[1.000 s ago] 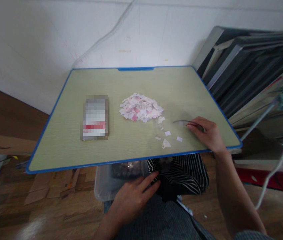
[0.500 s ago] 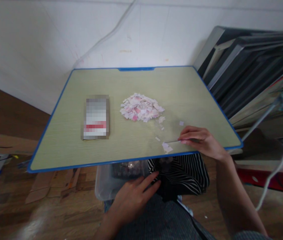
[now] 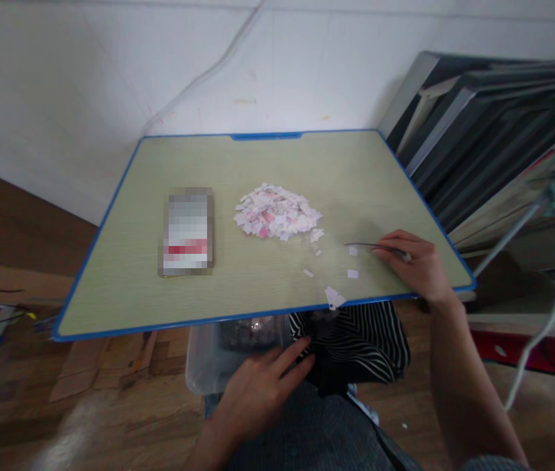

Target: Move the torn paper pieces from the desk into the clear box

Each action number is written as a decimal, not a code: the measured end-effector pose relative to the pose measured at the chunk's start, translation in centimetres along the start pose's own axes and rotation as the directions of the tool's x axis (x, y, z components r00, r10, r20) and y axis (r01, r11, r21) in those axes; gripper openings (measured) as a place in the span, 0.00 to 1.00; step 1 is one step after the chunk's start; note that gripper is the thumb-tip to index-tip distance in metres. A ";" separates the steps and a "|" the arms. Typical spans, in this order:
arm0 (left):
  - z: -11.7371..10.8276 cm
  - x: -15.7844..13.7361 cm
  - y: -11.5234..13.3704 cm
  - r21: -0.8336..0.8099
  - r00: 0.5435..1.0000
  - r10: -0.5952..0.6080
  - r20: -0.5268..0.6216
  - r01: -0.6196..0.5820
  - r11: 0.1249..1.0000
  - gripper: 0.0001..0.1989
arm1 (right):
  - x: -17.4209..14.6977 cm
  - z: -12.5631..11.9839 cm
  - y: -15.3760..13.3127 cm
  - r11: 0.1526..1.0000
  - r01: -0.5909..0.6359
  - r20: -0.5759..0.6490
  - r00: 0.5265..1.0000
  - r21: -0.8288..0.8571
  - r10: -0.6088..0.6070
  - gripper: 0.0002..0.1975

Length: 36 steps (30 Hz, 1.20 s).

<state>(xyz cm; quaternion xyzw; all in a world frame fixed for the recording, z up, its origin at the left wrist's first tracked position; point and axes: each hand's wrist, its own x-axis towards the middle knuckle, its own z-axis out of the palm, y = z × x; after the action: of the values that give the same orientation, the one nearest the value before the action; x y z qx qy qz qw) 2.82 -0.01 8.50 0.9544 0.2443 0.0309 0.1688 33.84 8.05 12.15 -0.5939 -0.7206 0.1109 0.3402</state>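
My right hand (image 3: 412, 265), at the right of the folding table (image 3: 110, 294), pinches a slim pair of tweezers (image 3: 368, 244) with its tip pointing left. Just by the tip lies a small paper scrap (image 3: 353, 252), with a second scrap (image 3: 352, 274) below it. A few overlapping paper scraps (image 3: 335, 297) rest on the front edge. Mid-table is a heap of white and pink paper scraps (image 3: 277, 212). My left hand (image 3: 262, 389) lies below the table, fingers stretched out toward a black-and-white striped cloth (image 3: 370, 347), holding nothing.
A blurred-out box or pack (image 3: 186, 232) lies on the table's left side. Beneath the front edge sits a clear plastic tub (image 3: 203, 366). Dark flat panels (image 3: 487, 124) lean at the right, near a white cord (image 3: 546, 333). Flattened cardboard (image 3: 81, 366) is on the floor.
My right hand and tweezers have moved up and right, off the scraps near the front edge. Those scraps sit slightly lower, and another scrap now lies apart on the right. My left hand stays put.
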 end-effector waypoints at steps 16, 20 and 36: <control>0.1 0.1 -0.1 -0.014 1.000 0.001 0.011 -0.001 1.000 0.28 | -3.1 -0.7 -4.2 0.967 0.109 0.270 0.947 0.232 -0.172 0.04; -0.1 0.2 -0.1 -0.013 1.000 0.002 0.011 -0.002 1.000 0.26 | -2.5 -0.3 -4.4 0.971 0.108 0.224 0.962 0.212 -0.156 0.05; -0.4 0.2 0.0 -0.010 0.997 -0.014 0.072 0.015 1.000 0.25 | -1.4 1.9 -5.4 0.988 0.090 0.205 0.972 0.128 -0.115 0.04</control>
<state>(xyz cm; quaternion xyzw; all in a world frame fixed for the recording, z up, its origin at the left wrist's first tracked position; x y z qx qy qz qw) 2.90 0.18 8.92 0.9522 0.2446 -0.0034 0.1829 28.48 5.79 13.28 -0.5196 -0.7746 0.1980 0.3013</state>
